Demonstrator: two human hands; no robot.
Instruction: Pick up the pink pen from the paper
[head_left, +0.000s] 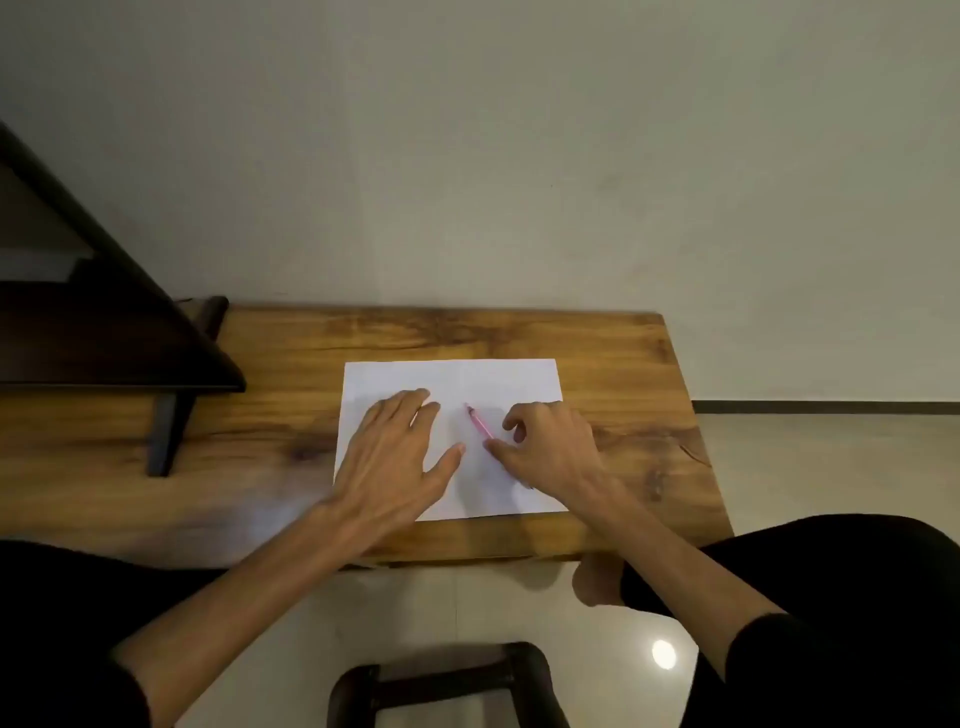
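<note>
A flat white sheet of paper (452, 384) lies on the brown wooden table (291, 436), toward its right end. The left hand (400, 452) rests on the sheet's left part, fingers straight. The right hand (545, 447), fingers curled, touches a thin pink pen (480, 423) lying mid-sheet; whether it actually grips it seems unclear.
</note>
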